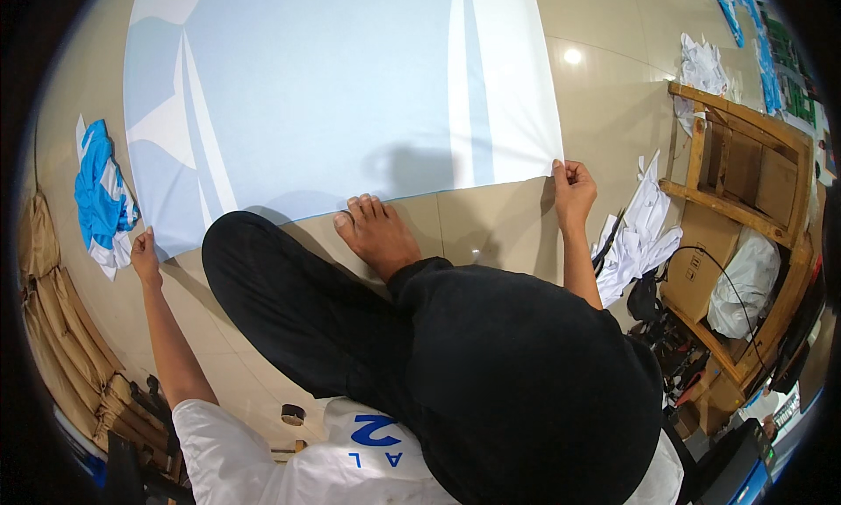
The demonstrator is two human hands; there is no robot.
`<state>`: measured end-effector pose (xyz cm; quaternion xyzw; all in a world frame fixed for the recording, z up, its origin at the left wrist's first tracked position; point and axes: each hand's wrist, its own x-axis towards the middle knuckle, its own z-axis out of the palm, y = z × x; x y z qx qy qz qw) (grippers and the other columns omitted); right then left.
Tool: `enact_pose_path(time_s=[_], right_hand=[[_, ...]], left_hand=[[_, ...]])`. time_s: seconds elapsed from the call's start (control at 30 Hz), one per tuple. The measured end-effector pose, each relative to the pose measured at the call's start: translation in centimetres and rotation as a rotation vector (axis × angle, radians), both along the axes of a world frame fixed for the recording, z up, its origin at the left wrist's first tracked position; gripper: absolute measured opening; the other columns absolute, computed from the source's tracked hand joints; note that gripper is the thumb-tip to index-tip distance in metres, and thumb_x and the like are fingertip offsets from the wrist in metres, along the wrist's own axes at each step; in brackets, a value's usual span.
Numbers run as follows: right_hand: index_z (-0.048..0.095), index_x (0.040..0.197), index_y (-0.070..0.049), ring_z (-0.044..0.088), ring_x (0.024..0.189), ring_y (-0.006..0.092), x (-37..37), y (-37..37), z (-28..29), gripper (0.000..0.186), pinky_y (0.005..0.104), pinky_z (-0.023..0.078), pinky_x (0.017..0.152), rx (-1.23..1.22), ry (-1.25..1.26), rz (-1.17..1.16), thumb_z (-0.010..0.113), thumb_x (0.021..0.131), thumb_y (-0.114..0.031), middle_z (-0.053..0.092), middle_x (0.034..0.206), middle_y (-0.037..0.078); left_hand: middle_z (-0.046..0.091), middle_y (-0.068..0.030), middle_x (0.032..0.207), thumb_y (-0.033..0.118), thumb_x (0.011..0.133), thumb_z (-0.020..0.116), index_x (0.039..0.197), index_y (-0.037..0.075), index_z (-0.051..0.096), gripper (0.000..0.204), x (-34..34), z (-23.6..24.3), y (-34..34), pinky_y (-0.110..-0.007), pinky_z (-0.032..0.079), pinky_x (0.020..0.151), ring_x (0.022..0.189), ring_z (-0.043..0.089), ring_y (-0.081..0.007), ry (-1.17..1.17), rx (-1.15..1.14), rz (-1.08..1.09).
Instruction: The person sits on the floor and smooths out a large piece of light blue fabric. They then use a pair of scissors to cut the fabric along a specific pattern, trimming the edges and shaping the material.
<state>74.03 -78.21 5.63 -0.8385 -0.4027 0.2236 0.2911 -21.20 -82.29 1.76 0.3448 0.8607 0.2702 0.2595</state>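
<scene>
A large light-blue and white printed fabric sheet (342, 93) lies spread over the tiled floor in front of me. Its near left corner is pinched between the thumb and fingers of my left hand (146, 258). At the near right corner, my right hand (574, 190) grips the cloth the same way, and small creases run from that grip. My bare foot (383, 239) rests by the middle of the near edge, between the two hands. One bent knee in black trousers (263, 277) comes close to that edge, left of the foot.
Crumpled blue-and-white cloth (103, 190) lies left of the sheet. White cloth scraps (642, 225) sit beside my right forearm, near a wooden frame (683, 188) with cardboard and a white bag (745, 282). A tape roll (293, 414) is on the floor; brown draped fabric (66, 303) hangs at left.
</scene>
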Motion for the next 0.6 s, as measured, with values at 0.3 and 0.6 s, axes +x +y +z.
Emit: enact_pose_path(time_s=[0.3,0.6], right_hand=[[0.076,0.095,0.002,0.058,0.067,0.0076,-0.1,-0.6,-0.3,0.021,0.0254,0.049,0.064,0.004,0.023,0.004,0.081,0.095,-0.019,0.069,0.075,0.0],[0.075,0.093,0.002,0.057,0.067,0.006,0.7,-1.3,0.1,0.017,0.0243,0.048,0.064,-0.005,0.114,-0.018,0.079,0.094,-0.014,0.069,0.076,-0.001]], left_hand=[[0.049,0.0089,0.08,0.037,0.109,0.067,0.097,0.007,0.072,0.033,1.2,-1.1,0.3,-0.025,0.032,0.063,0.073,0.039,-0.0047,0.107,0.009,-0.014],[0.055,0.0043,0.083,0.037,0.112,0.059,0.107,0.001,0.074,0.039,1.5,-1.2,0.4,-0.028,0.04,0.07,0.077,0.045,-0.0087,0.192,-0.037,-0.042]])
